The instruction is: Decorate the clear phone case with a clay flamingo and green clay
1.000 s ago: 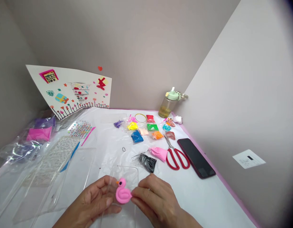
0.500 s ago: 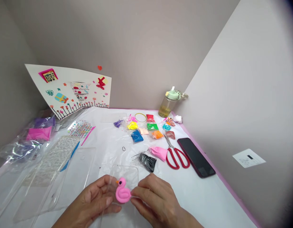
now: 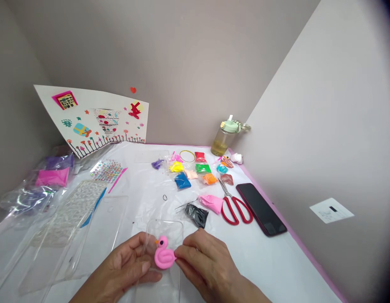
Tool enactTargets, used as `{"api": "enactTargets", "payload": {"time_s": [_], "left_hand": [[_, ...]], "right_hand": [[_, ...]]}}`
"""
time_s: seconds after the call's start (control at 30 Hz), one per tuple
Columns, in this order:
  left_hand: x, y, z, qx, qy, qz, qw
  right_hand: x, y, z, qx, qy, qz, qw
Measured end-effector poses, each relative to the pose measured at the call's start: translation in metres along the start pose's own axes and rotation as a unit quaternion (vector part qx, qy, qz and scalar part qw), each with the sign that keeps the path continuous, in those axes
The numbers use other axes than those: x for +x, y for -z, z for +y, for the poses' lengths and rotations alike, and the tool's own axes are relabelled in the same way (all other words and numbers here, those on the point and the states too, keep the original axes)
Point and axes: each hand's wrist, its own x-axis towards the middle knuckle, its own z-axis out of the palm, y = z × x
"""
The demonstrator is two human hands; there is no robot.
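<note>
Almost no movement since the earlier frames; hands and duck nearly in place. Left hand (image 3: pixel 128 263) grips the clear phone case (image 3: pixel 172 229) by its left edge. Right hand (image 3: pixel 207 261) pinches the tail of the pink duck (image 3: pixel 164 256), which lies over the case. Scissors (image 3: pixel 236 210) beside phone (image 3: pixel 261 210), beyond right hand.

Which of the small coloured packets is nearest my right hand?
The black packet, lying just beyond your right hand. The pink packet next to the scissors and the blue packet lie farther off, as do the rest.
</note>
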Motion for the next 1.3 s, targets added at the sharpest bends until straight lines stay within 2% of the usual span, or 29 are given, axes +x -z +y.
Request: {"api": "enactTargets", "payload": {"time_s": [0.27, 0.57, 0.83, 0.9, 0.97, 1.07, 1.17, 1.23, 1.3], "left_hand": [[-0.001, -0.002, 0.002, -0.015, 0.013, 0.001, 1.000], [-0.004, 0.000, 0.003, -0.033, 0.020, 0.009, 0.999], [-0.003, -0.002, 0.004, -0.062, 0.018, 0.019, 0.998], [-0.003, -0.002, 0.003, -0.062, 0.019, 0.025, 0.998], [-0.001, -0.002, 0.000, -0.058, 0.011, 0.037, 0.998], [0.005, 0.001, -0.007, -0.012, -0.024, 0.063, 0.998], [0.009, 0.006, -0.012, 0.115, -0.045, 0.112, 0.986], [0.009, 0.008, -0.012, 0.215, -0.044, 0.154, 0.963], [0.006, 0.010, -0.009, 0.285, -0.051, 0.180, 0.940]], "right_hand": [[-0.001, 0.001, -0.001, 0.004, -0.002, -0.016, 1.000], [-0.002, 0.005, 0.000, -0.008, 0.008, -0.003, 1.000], [-0.015, 0.001, -0.001, -0.018, -0.012, -0.015, 1.000], [-0.017, -0.001, -0.002, 0.019, -0.065, -0.031, 0.997], [-0.016, -0.004, -0.001, 0.094, -0.162, -0.041, 0.981], [-0.012, -0.013, 0.004, 0.247, -0.292, -0.044, 0.923], [-0.008, -0.021, 0.012, 0.341, -0.348, -0.042, 0.873], [-0.007, -0.024, 0.016, 0.349, -0.367, -0.044, 0.861], [-0.007, -0.025, 0.018, 0.334, -0.372, -0.055, 0.864]]}}
